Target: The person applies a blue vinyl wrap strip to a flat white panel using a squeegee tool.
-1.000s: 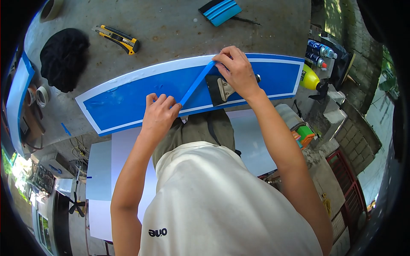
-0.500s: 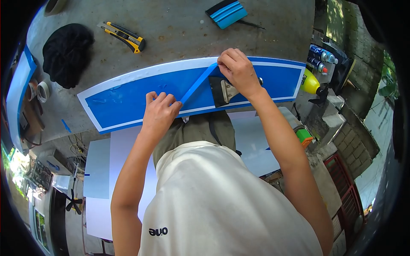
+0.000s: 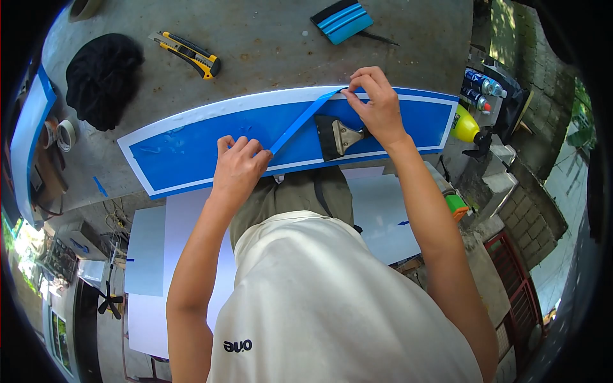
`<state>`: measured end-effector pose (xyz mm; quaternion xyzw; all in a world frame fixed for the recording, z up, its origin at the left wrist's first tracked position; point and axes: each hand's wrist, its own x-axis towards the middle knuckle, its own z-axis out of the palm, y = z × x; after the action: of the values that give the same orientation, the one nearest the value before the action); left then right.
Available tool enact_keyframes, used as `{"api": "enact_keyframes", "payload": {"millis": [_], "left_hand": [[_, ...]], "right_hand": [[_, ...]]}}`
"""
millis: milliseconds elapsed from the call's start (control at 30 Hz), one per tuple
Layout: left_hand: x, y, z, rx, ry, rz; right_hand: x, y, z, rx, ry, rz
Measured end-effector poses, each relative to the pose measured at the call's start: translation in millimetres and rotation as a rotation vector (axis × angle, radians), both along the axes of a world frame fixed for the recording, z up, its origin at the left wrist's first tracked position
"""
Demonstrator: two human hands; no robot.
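Left hand (image 3: 239, 169): fingers curled shut, pinning the lower end of the narrow blue tape strip (image 3: 300, 121) to the near edge of the long blue white-bordered panel (image 3: 185, 147).
Right hand (image 3: 378, 107): narrow pinch of thumb and fingertips on the strip's upper end, at the panel's far edge.
Strip: taut, slanting across the panel.
Metal-bladed scraper (image 3: 337, 136): flat on the panel, just beneath the right hand.
Panel: on the grey table (image 3: 268, 51).
Dark container (image 3: 514, 96): right of the table, holding blue-labelled bottles (image 3: 479, 82).

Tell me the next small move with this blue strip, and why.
Probably peel a little further right with the right hand: the blue strip stretches taut from the left hand to the panel top edge and looks stuck down from there rightward.
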<state>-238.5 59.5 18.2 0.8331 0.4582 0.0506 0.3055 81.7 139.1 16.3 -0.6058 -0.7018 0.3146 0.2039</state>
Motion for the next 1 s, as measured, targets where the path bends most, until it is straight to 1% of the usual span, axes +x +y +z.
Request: {"api": "enact_keyframes", "payload": {"millis": [67,100,167,233,300,333,367,433,500,567,633,700,733,800,867,933,1000], "left_hand": [[0,1,1,-0.001,-0.007,0.012],[0,2,1,-0.004,-0.015,0.023],[-2,4,3,-0.017,-0.039,0.065],[-6,9,6,-0.029,-0.064,0.103],[-15,17,8,-0.111,-0.109,0.223],[-19,21,10,-0.115,-0.122,0.269],[-22,25,10,-0.112,-0.123,0.265],[-28,36,7,-0.187,-0.164,0.459],[-35,48,5,-0.189,-0.165,0.480],[-38,61,7,-0.224,-0.173,0.575],[-41,70,4,-0.201,-0.155,0.565],[-44,76,2,-0.310,-0.133,0.672],[-45,79,2,-0.319,-0.103,0.678],[-50,82,-4,-0.282,-0.091,0.662],[-55,83,-11,-0.247,-0.083,0.645],[-59,84,-15,-0.151,-0.120,0.606],[-60,87,-10,-0.194,-0.148,0.624]], "right_hand": [[17,4,2,0.097,-0.103,-0.073],[28,6,5,0.096,-0.102,-0.072],[55,10,12,0.195,-0.215,-0.245],[104,11,10,0.257,-0.369,-0.374],[130,17,21,0.089,-0.234,-0.674],[142,17,24,-0.052,-0.067,-0.745],[148,14,27,-0.049,-0.067,-0.749],[156,5,28,-0.109,-0.007,-0.850],[145,-4,29,-0.147,-0.232,-0.766],[121,-26,23,-0.179,-0.421,-0.537],[85,-48,11,0.043,-0.506,-0.240],[50,-57,8,-0.046,-0.359,-0.199],[41,-56,4,-0.046,-0.355,-0.205],[29,-53,-2,-0.046,-0.206,-0.251],[21,-41,-4,-0.042,-0.208,-0.239],[17,-28,-5,-0.015,-0.188,-0.182],[12,-22,-5,-0.020,-0.176,-0.154]]}}
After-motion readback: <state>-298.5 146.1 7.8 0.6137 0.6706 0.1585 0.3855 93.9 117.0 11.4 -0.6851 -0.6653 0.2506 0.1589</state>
